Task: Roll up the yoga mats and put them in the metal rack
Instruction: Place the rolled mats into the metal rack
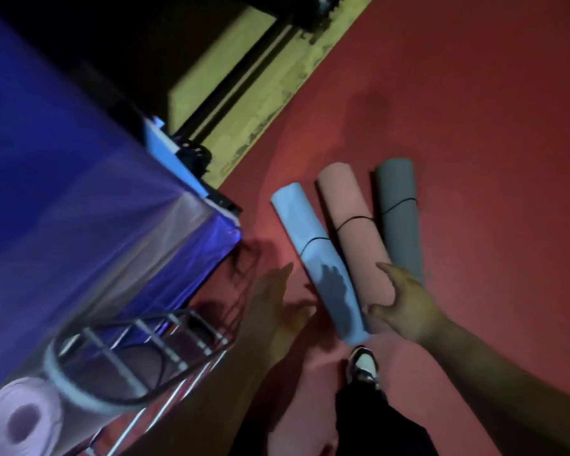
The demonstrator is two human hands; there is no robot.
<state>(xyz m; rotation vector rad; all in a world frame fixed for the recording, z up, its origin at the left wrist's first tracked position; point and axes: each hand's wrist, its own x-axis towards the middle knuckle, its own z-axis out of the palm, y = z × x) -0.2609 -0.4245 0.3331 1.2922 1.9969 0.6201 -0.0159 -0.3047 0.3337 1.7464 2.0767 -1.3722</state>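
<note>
Seemingly to load the rack (152, 327) at eight o'clock, the right hand (405, 301) wraps the pink mat (346, 205) while the left hand (273, 301), fingers straight, hovers beside the blue mat (300, 215).

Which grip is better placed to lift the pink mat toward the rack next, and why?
Right. The right grip curls round the near end of the pink mat. The left grip is open beside the blue mat, holding nothing, though it is nearer the metal rack.
</note>
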